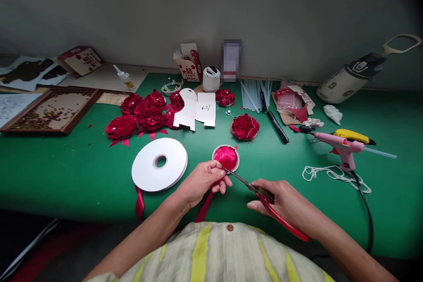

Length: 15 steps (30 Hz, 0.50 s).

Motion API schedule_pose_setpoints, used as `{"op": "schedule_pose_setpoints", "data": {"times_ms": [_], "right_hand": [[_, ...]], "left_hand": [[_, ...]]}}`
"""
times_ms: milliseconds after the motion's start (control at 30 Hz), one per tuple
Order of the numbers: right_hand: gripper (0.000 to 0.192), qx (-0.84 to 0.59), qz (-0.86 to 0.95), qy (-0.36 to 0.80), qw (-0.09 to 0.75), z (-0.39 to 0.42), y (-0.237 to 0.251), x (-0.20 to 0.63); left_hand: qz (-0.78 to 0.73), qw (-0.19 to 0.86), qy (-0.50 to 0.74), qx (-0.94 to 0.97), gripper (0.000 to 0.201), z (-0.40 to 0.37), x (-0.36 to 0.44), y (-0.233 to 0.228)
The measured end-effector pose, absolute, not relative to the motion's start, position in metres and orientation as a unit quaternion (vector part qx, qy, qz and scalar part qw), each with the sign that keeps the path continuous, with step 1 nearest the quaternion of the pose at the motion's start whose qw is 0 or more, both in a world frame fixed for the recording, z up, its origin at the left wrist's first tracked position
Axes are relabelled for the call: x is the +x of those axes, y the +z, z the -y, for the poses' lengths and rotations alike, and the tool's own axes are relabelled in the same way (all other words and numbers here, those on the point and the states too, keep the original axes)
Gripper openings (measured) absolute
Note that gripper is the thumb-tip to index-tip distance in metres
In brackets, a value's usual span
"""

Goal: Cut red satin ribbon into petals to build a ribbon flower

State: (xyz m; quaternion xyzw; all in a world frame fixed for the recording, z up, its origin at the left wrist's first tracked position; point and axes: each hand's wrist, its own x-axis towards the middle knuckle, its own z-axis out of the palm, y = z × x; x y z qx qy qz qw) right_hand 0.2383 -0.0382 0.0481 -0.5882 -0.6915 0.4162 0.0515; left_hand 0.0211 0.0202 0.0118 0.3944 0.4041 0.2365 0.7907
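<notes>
My left hand (pixel 202 180) pinches a strip of red ribbon (pixel 204 206) that hangs down toward my lap over the table's near edge. My right hand (pixel 276 198) grips red-handled scissors (pixel 264 198), whose blades point left and reach the ribbon at my left fingertips. Just beyond the hands lies a small round disc with a pink-red ribbon centre (pixel 226 157). A large white spool (pixel 159 164) lies flat to the left, with a red ribbon tail (pixel 139 205) hanging off the edge.
On the green table (pixel 66 172) lie several finished red ribbon flowers (pixel 142 116), another flower (pixel 245 127), white paper templates (pixel 196 110), a black marker (pixel 278 127), glue sticks (pixel 253 94), a pink glue gun (pixel 342 147) with cord, white string (pixel 330 174), and a wooden tray (pixel 49 110).
</notes>
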Motion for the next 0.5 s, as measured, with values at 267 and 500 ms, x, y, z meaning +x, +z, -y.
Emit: {"op": "schedule_pose_setpoints", "data": {"times_ms": [267, 500], "right_hand": [[0.033, -0.586, 0.695, 0.414, 0.04, 0.035, 0.041, 0.24], [0.037, -0.587, 0.709, 0.389, 0.037, 0.035, 0.034, 0.244]], "left_hand": [[-0.415, 0.789, 0.242, 0.383, 0.023, -0.02, 0.024, 0.006], [-0.422, 0.783, 0.237, 0.39, 0.022, -0.021, 0.025, 0.006]]}}
